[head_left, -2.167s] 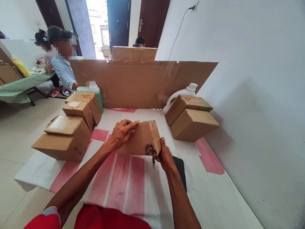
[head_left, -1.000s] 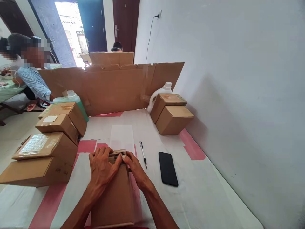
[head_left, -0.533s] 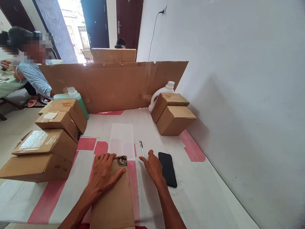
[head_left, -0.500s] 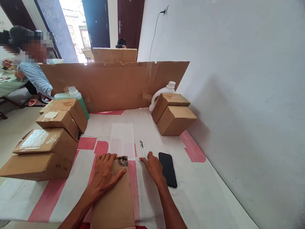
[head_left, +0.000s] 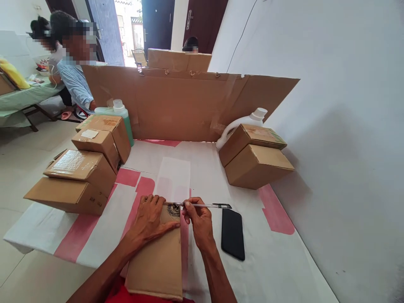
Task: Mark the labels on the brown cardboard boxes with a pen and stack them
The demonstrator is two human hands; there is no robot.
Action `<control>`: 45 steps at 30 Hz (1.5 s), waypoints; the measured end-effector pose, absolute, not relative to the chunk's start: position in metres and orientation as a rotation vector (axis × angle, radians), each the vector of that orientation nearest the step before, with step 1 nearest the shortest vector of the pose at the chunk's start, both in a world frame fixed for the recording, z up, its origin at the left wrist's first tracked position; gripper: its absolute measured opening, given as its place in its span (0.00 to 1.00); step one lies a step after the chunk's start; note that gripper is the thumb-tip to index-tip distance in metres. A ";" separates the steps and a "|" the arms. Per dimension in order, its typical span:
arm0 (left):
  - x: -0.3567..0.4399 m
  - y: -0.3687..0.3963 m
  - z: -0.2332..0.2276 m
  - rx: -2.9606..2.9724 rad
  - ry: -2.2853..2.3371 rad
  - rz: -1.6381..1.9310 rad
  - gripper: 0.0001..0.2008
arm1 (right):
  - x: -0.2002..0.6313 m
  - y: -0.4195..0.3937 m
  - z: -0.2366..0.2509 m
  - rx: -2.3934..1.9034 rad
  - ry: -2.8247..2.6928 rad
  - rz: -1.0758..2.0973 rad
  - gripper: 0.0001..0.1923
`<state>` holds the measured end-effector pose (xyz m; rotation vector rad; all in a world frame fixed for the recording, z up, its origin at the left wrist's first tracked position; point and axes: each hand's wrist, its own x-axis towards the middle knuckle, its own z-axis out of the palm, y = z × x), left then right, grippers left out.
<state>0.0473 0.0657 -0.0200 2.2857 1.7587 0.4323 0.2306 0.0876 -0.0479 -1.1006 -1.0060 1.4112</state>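
On flat brown box, black scribble; left hand splayed, right hand fingers pinching pen.

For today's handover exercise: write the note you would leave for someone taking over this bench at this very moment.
Left hand: flat on the cardboard box, pinning it to the table.
Right hand: holding a pen sideways, its tip at the box's far end.
Done: the far end of the box already carries a dark scribble.
Left: that mark may be unfinished; I cannot tell.
Nearby: phone right of the hand, stacked boxes on the left and on the right.
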 end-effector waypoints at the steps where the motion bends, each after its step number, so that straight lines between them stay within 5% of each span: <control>1: 0.047 0.066 -0.021 2.273 1.757 0.453 0.29 | 0.226 0.086 -0.048 -1.083 -1.012 1.418 0.17; 23: 0.049 0.063 -0.023 2.203 1.735 0.540 0.25 | 0.242 0.091 -0.030 -1.247 -1.342 1.373 0.17; 38: 0.012 0.054 -0.025 2.002 1.839 0.877 0.26 | 0.281 0.115 -0.082 -2.120 -1.894 0.873 0.08; 45: -0.028 0.037 -0.047 1.569 1.742 0.941 0.33 | 0.302 0.069 -0.067 -2.253 -1.763 0.611 0.15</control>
